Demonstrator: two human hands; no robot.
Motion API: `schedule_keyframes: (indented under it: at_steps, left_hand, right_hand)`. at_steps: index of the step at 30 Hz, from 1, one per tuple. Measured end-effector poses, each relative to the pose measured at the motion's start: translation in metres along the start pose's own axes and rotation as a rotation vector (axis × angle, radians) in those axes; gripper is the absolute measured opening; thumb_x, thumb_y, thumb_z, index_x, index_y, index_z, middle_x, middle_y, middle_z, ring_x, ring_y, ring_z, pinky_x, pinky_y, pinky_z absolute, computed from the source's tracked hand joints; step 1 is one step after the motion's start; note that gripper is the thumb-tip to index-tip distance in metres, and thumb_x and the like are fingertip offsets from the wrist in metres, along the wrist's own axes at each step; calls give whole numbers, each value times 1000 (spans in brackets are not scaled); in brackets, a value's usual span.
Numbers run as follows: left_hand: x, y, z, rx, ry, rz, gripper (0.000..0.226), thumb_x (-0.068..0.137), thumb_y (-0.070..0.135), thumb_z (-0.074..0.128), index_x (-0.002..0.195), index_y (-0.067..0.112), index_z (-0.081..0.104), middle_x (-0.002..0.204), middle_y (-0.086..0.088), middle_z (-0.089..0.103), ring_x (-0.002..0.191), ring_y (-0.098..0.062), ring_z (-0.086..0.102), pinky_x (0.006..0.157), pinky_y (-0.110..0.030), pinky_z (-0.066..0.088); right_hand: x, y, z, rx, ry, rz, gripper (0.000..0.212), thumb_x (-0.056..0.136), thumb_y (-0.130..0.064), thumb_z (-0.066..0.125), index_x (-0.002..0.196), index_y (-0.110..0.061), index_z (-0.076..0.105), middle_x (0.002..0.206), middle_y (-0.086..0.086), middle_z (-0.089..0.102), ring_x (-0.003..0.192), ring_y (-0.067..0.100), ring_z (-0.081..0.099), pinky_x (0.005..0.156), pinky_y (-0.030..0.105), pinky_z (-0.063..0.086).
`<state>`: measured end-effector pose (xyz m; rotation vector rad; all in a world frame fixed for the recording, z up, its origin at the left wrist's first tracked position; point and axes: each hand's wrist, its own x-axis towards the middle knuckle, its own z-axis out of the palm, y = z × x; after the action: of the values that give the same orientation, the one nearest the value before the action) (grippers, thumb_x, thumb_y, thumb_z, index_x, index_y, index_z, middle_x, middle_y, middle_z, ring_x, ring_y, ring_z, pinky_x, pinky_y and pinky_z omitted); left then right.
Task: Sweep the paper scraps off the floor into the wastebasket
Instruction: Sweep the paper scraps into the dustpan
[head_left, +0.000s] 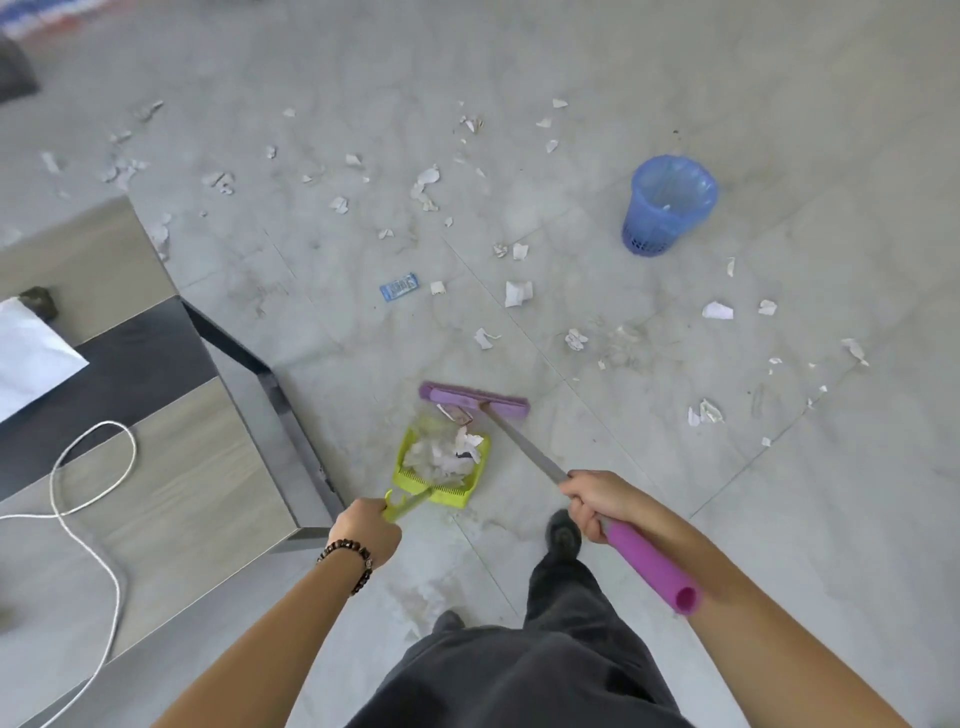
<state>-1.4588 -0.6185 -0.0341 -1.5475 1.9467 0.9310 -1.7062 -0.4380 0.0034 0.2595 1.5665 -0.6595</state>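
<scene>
Fingers (582, 501) of the right hand (597, 504) wrapped tight round the broom handle (644, 561) where grey shaft meets purple grip; fingers of the left hand (366, 530) hidden under the knuckles but clearly clenched on the yellow-green dustpan handle (410, 505). Outward from there: purple broom head (475, 399) flat on the floor (779, 519), just beyond the dustpan (444, 462) mouth, a heap of white scraps already inside the pan. Both forearms stretched forward and down, left wrist wearing a dark bead bracelet (347, 564), right forearm lying along the purple grip. Judged mid-task: one load gathered, not yet emptied. Paper scraps (518, 293) still scattered widely over the floor, some near the blue wastebasket (667, 205), which stands upright well apart, ahead and to the right. Next move likely either a further pull of nearby scraps into the pan, or a level lift and carry to the wastebasket, pan tilted back against spilling. Bench (93, 270) at left with a white cord (104, 519).
</scene>
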Motion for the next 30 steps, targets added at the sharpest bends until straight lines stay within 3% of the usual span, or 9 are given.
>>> schedule_keyframes:
  at_steps: [8, 10, 12, 16, 19, 21, 24, 26, 30]
  left_hand:
    - [5, 55, 22, -233, 78, -167, 37, 78, 11, 52, 110, 18, 69, 59, -1, 50, 45, -20, 44, 43, -18, 38]
    - [11, 74, 27, -271, 86, -208, 40, 76, 11, 53, 112, 20, 69, 58, -1, 49, 44, -20, 43, 41, -16, 36]
    - [13, 90, 36, -268, 72, -231, 38, 76, 10, 53, 109, 21, 69, 58, -1, 50, 45, -20, 43, 42, -17, 37]
    - [10, 109, 49, -278, 77, -259, 27, 77, 11, 53, 94, 20, 71, 57, -2, 50, 48, -21, 43, 46, -19, 37]
    - [11, 107, 45, -250, 68, -290, 20, 79, 13, 54, 89, 19, 70, 57, -1, 49, 49, -21, 43, 48, -19, 36]
    - [12, 104, 42, -246, 61, -309, 19, 79, 14, 55, 89, 20, 71, 58, -1, 49, 49, -21, 43, 49, -20, 36]
    - [16, 100, 36, -264, 57, -319, 22, 78, 14, 54, 90, 20, 72, 58, -2, 48, 49, -22, 41, 49, -21, 36]
    - [17, 99, 31, -271, 43, -321, 23, 78, 12, 54, 92, 18, 72, 59, -3, 48, 49, -23, 41, 48, -21, 36]
    - [18, 96, 25, -358, 53, -342, 23, 80, 10, 54, 95, 11, 71, 62, -7, 50, 52, -25, 42, 47, -22, 38]
  right_hand:
    - [41, -72, -54, -277, 107, -274, 18, 89, -12, 45, 72, -18, 47, 57, 5, 49, 42, 17, 45, 37, 22, 39]
    - [52, -92, -73, -332, 89, -265, 3, 77, -11, 54, 78, -13, 52, 62, 9, 51, 49, 22, 48, 45, 27, 43]
    - [65, -105, -88, -408, 96, -241, 27, 64, -9, 54, 92, -6, 54, 66, 14, 53, 53, 25, 50, 52, 32, 43]
    - [70, -108, -98, -637, 70, -179, 45, 77, 1, 42, 121, -4, 49, 62, 14, 58, 54, 25, 56, 51, 27, 45]
    - [67, -89, -106, -772, -20, -123, 68, 70, 9, 47, 135, -11, 41, 94, 18, 59, 73, 30, 60, 56, 32, 49]
    - [56, -84, -116, -788, -80, -68, 56, 67, 4, 50, 121, -9, 49, 86, 19, 59, 63, 28, 58, 53, 30, 46]
    - [49, -108, -143, -676, -131, 30, 7, 86, -9, 50, 80, -10, 50, 53, 5, 47, 34, 13, 45, 40, 19, 39]
    - [41, -131, -157, -491, -169, 174, 21, 98, -17, 42, 78, -17, 43, 46, -5, 39, 29, 3, 37, 31, 14, 32]
    - [16, -145, -144, -379, -223, 198, 23, 102, -20, 39, 79, -21, 40, 43, -8, 36, 29, 0, 35, 28, 14, 30]
